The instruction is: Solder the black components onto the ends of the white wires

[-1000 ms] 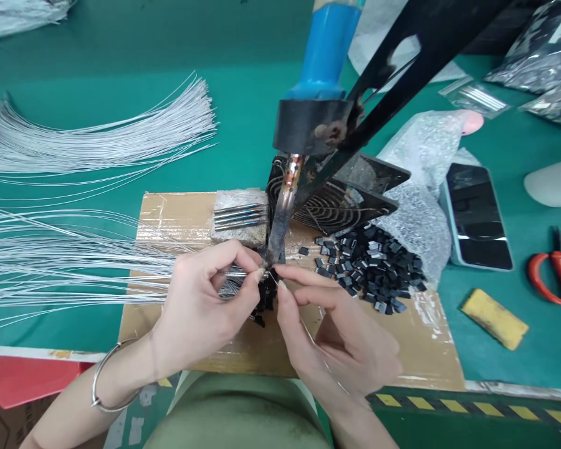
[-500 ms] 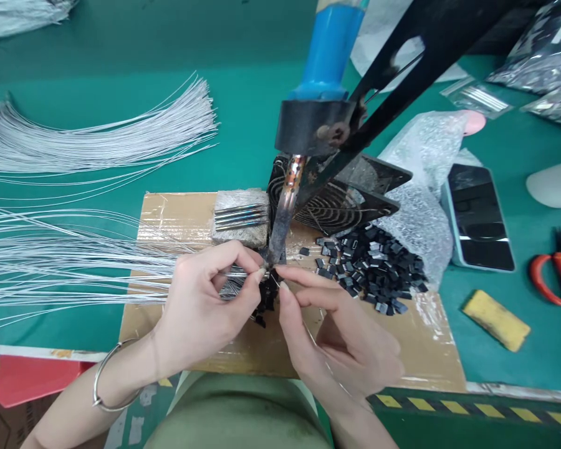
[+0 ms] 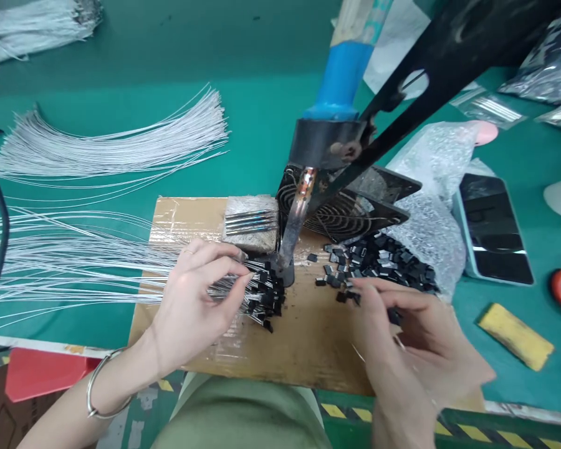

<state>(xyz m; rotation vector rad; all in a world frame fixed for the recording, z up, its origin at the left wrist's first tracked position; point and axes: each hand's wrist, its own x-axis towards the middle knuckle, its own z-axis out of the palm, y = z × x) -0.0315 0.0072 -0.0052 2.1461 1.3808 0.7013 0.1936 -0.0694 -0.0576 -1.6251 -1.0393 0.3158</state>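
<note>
Wires (image 3: 75, 262), white and thin, run in from the bench's left edge onto the cardboard (image 3: 308, 355), which lies along the bench's near edge. Black pieces at the wire ends (image 3: 271, 299) form a clump near the middle of the cardboard, so that batch looks at least partly fitted; exact count can't be told. Loose black pieces (image 3: 402, 268) make a pile toward the cardboard's right edge, with 1 stray (image 3: 312, 257) apart on its left, so plenty look unattached. Upper wire bundle (image 3: 121, 149), toward the far left of the bench (image 3: 252, 156), shows no black pieces on its visible ends. Left hand (image 3: 201, 280) is over the wires just beside the clump, thumb and index tips nearly meeting; can't tell if a wire is pinched. Right hand (image 3: 416, 343) is at the pile's near-left side, thumb and index almost together against loose pieces; can't tell if any is held. Thin strand (image 3: 358, 353) shows beside the right thumb, its hold unclear. Soldering iron (image 3: 299, 218) slants down between the 2 hands, tip close to the clump. Pale block (image 3: 234, 246) with metal rods on top sits at the cardboard's far edge, left of the iron.
</note>
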